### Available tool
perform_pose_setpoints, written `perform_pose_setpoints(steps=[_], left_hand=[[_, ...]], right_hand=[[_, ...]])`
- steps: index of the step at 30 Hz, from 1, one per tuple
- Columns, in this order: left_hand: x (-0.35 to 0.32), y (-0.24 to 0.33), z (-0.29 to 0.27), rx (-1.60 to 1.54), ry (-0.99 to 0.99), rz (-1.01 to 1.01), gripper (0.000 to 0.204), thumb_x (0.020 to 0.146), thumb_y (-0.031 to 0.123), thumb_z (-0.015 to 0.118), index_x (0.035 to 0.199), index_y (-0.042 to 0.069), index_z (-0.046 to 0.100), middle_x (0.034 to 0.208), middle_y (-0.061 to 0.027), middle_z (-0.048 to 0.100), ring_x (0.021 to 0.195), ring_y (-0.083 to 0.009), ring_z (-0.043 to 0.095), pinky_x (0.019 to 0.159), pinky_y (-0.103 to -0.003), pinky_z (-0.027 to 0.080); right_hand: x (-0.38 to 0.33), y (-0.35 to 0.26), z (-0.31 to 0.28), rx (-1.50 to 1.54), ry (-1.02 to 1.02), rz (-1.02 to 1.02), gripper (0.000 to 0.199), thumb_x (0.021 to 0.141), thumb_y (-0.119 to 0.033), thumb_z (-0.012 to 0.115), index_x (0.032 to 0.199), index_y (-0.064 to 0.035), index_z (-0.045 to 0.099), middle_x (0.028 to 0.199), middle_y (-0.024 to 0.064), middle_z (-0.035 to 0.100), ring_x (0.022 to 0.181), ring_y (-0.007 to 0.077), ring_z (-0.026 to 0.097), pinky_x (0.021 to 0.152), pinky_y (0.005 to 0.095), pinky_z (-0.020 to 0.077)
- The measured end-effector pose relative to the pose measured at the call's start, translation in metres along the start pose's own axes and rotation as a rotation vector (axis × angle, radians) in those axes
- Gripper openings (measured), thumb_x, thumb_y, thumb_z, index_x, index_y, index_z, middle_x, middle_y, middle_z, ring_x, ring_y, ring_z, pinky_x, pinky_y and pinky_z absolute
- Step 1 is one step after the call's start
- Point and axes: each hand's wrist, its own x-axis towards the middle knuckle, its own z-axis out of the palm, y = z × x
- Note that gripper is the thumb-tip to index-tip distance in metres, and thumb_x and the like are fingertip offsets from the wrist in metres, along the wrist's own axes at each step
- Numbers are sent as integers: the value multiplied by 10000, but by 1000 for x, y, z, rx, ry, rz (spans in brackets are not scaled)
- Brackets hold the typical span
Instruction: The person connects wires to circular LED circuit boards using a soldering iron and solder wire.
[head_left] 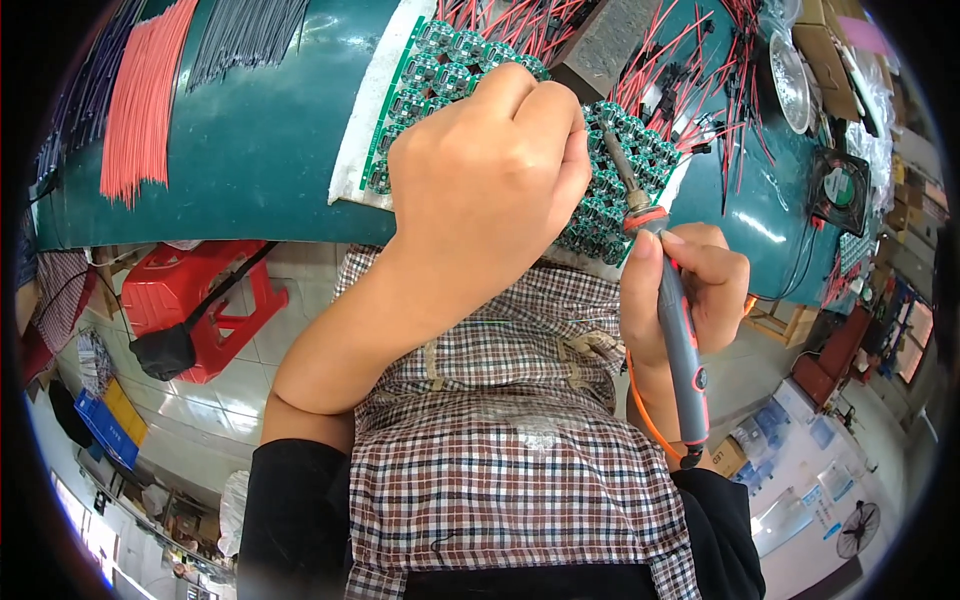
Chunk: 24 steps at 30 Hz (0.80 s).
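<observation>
My left hand (pixel 480 165) is closed over a panel of small green circuit boards (pixel 425 75), its knuckles up. The fingertips are hidden behind the hand, so what they pinch does not show. In my right hand (pixel 722 285) is a grey and red soldering iron (pixel 681 345), held like a pen. Its metal tip slants up and left over the right part of the panel; whether it touches a board I cannot tell. Under the panel lies a whitish backing board (pixel 350 165). A dark rectangular block (pixel 608 45) rests at the panel's far edge.
Red and black wires with connectors (pixel 690 85) lie beyond the panel. Pink wires (pixel 150 100) and dark grey wires (pixel 245 40) lie in bundles on the green tabletop (pixel 275 150). At the right are a metal dish (pixel 790 80) and a small black fan (pixel 840 188). A red stool (pixel 190 300) stands below left.
</observation>
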Motion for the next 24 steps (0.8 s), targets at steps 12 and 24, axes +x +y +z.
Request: perform_pose_setpoints(steps=[12,24], left_hand=[[-1,-7,10,17,64,93,137,744,134,746,762,100,615,740,-26,568,532,-214,613,457,-331,478],[-6,0,-13,21,-36,-24,122,724,29,736,790,93,657,738,-4,598,586,-122,607,475,-259,441]], right_hand=[[7,-9,3,-120,-68,-81,300,744,2,802,909,-13,552,711,87,585,551,187,595,473,287,471],[0,-10,-12,23,-16,-50,277,758,39,731,875,-5,484,644,85,549,482,156,518,438,272,406]])
